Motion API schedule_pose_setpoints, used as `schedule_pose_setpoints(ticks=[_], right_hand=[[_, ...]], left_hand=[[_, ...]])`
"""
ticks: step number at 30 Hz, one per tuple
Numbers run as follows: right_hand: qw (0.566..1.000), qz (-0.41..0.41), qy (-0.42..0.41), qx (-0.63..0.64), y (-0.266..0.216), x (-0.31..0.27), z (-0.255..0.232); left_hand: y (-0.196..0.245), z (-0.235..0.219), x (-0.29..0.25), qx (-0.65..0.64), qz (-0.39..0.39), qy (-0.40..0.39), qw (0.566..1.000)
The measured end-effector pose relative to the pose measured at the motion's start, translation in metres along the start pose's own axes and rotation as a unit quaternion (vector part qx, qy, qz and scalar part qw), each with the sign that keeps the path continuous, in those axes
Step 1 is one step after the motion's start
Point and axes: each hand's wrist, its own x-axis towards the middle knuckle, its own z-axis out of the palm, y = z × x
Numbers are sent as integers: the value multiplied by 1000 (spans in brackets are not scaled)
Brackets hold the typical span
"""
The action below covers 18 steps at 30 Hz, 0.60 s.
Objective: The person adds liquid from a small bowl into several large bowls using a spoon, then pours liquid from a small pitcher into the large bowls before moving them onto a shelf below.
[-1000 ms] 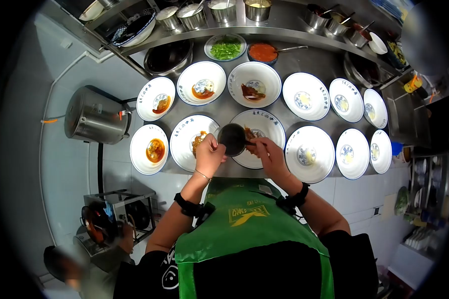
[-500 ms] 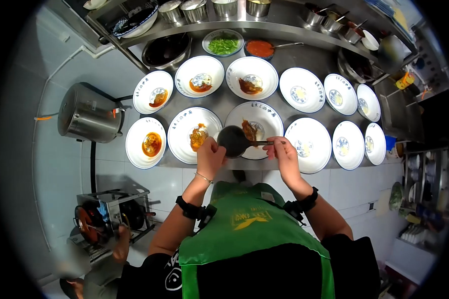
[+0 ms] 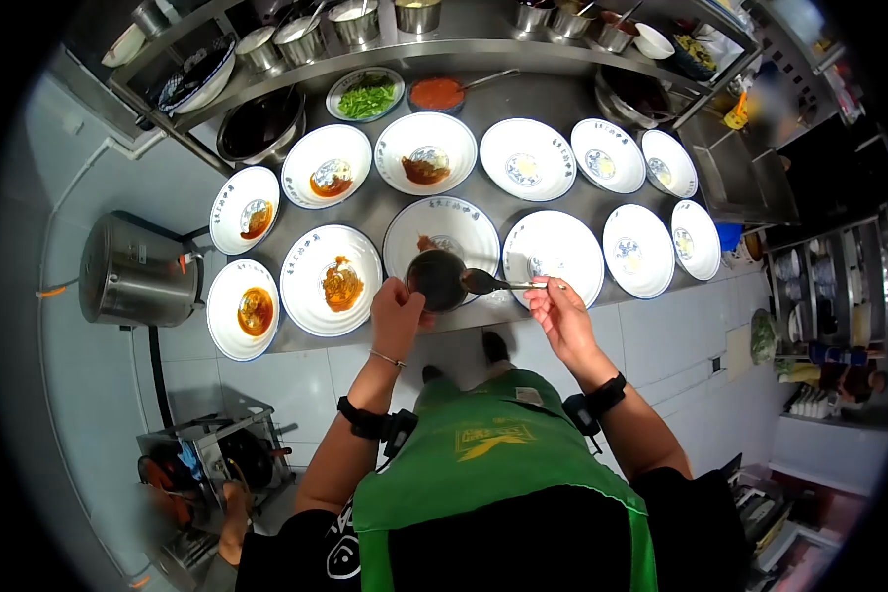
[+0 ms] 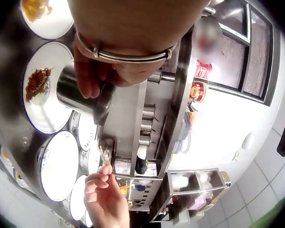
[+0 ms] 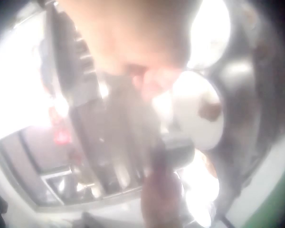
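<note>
My left hand (image 3: 398,318) grips a small steel pot (image 4: 71,91) by its rim, its dark inside facing up in the head view. Between the fingertips of my right hand (image 3: 566,324) is the handle of a spoon (image 3: 481,282), whose dark, coated bowl lies at the pot's right rim. Both overlap the front edge of a white bowl (image 3: 442,215) with reddish-brown sauce in it. To its right stands a white bowl (image 3: 555,247) with a little pale stuff at its bottom. The left neighbouring bowl (image 3: 306,259) holds orange-brown sauce. The right wrist view is blurred.
Two rows of white bowls cover the steel counter (image 3: 503,89). Behind them are a plate of chopped greens (image 3: 367,97) and a bowl of red sauce (image 3: 437,94). A shelf with steel pots (image 3: 353,22) runs above. At left stands a steel drum (image 3: 138,268); another person's arm (image 3: 234,523) shows lower left.
The spoon has come up to the pot's right rim, its bowl now showing. My right hand has moved rightward away from the pot and turned more palm-up. The head view has shifted.
</note>
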Motion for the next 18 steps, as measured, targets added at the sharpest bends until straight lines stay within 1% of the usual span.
schedule_pose_setpoints(ticks=[5,7,8,9,11,12,13,14,15,16,17,18], right_hand=[[999,-37,15,-6,-10,22,-71],[989,-95,40,-105,-11,38,-101],[981,-104,45,-159,-11,47,-117],[982,-98,42,-159,-14,53,-129],[947,-173,1,-271,-18,63,-150],[923,-197,-14,-330,-22,67,-159],[924,-192,-15,-329,-34,67,-159],[827,-304,-55,-470,-49,67,-159],[694,-403,-95,-589,-65,63,-153],[708,-398,-116,-572,-77,60,-149],[710,-395,-121,-570,-89,57,-146],[707,-407,-120,-566,-100,56,-144]], left_hand=[[-9,23,7,37,39,11,998],[-9,37,12,30,40,11,999],[-11,47,13,19,38,10,999],[-11,58,12,20,35,16,999],[-10,78,17,-13,3,26,1000],[-13,88,19,-9,0,28,1000],[-15,98,21,-7,-4,31,999],[-16,110,23,3,-1,38,999],[-18,120,25,13,1,45,999],[-20,131,27,16,9,52,998],[-23,141,28,18,5,58,998],[-24,152,29,32,17,61,997]])
